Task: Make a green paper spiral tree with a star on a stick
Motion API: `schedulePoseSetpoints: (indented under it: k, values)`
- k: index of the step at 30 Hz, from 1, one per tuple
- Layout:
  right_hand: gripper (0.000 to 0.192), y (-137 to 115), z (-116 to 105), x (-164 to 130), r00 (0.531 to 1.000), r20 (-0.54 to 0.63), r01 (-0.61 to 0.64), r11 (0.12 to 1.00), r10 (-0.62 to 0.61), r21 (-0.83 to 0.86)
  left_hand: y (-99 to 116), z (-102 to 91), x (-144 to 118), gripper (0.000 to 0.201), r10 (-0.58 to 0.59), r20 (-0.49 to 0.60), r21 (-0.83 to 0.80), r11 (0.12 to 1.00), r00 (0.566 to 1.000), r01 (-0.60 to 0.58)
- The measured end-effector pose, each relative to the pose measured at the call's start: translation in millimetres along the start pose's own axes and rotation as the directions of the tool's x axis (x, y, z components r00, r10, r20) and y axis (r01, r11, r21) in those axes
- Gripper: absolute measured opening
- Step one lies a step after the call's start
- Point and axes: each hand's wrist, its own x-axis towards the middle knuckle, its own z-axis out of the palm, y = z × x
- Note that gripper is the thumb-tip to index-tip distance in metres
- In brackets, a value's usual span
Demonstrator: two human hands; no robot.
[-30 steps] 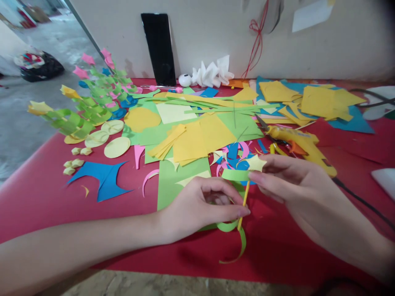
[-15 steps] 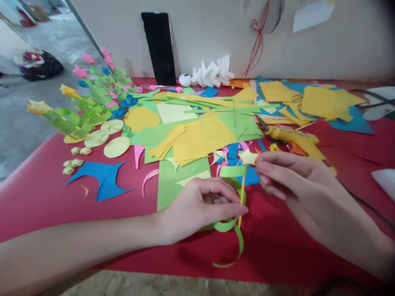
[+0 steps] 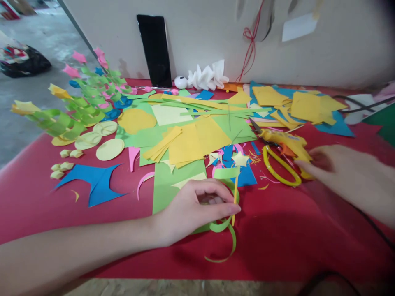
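My left hand (image 3: 197, 207) pinches a thin yellow paper stem (image 3: 235, 193) that carries a pale yellow star (image 3: 240, 158) on top. A green paper strip (image 3: 226, 230) winds around the stem and trails down in a curl. My right hand (image 3: 348, 179) is off to the right, blurred, with its fingertips on the yellow glue gun (image 3: 286, 144). Yellow-handled scissors (image 3: 279, 166) lie just left of those fingers.
A red table top (image 3: 293, 242) carries cut sheets of yellow paper (image 3: 191, 142), green paper (image 3: 175, 181) and blue paper (image 3: 94, 183). Finished paper flower stems (image 3: 70, 113) stand at the left. A black phone (image 3: 154, 49) leans on the wall. A black cord (image 3: 364, 105) lies far right.
My right hand has let go of the star and stem and moved right to the glue gun. My left hand still holds the stem. The view has shifted slightly.
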Motion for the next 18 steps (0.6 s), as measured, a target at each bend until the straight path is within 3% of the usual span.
schedulePoseSetpoints:
  k: [4,9,12,16,18]
  values:
    - [0.029,4.7,16.1,12.1,0.998,0.054,-0.025,0.989,0.017,0.145,0.3,0.0,-0.9,0.011,-0.030,0.007,-0.020,0.999,1.000,0.030]
    - [0.021,6.1,15.7,16.0,0.986,0.076,-0.164,0.900,0.145,0.403,0.0,0.8,-3.3,0.015,-0.101,-0.025,-0.051,0.994,0.995,0.099]
    - [0.021,4.8,7.2,8.7,0.980,0.075,-0.191,0.759,0.186,0.623,0.8,0.9,-3.6,0.016,-0.090,-0.022,-0.033,0.995,0.996,0.089]
    - [0.026,-3.6,-6.4,-14.9,0.980,0.184,-0.198,0.487,0.077,0.850,2.1,1.3,-3.5,0.017,-0.094,-0.019,-0.017,0.995,0.995,0.094]
    - [0.033,-6.7,-6.9,-31.2,0.981,0.177,-0.194,0.441,0.080,0.876,1.8,1.5,-3.5,0.018,-0.103,-0.024,-0.030,0.994,0.994,0.102]
